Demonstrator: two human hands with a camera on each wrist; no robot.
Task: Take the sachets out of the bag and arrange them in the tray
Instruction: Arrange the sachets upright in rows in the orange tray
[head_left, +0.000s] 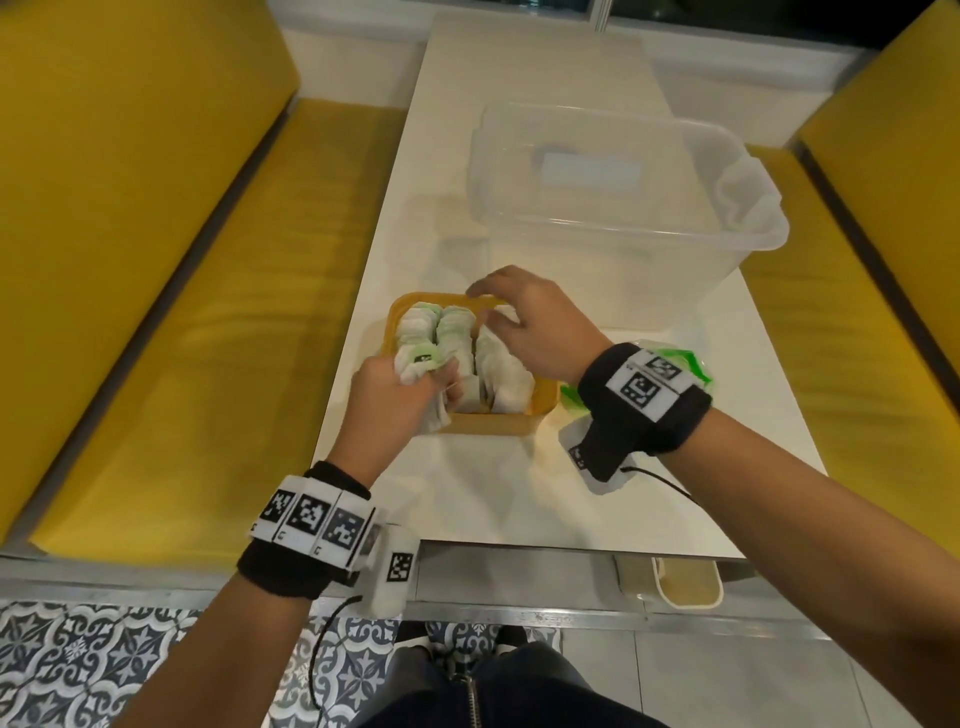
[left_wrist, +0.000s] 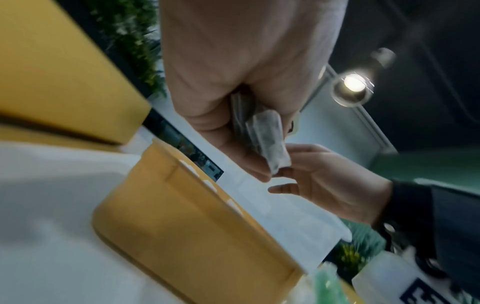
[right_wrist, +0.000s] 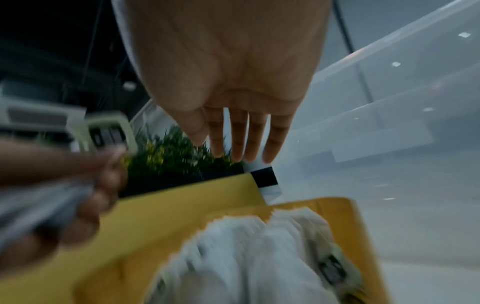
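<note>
Head view: yellow tray (head_left: 488, 425) at near-left desk (head_left: 519, 104) already packed with sachet rows (head_left: 457, 338), left hand (head_left: 395, 400) fingers gripping another bunch at its near-left corner, right hand (head_left: 535, 327) fingers spread empty above, green bag (head_left: 696, 364) behind right wrist, so nearly done.

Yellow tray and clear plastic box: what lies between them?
Head view: only bare white table lies between the yellow tray and the clear box.
</note>
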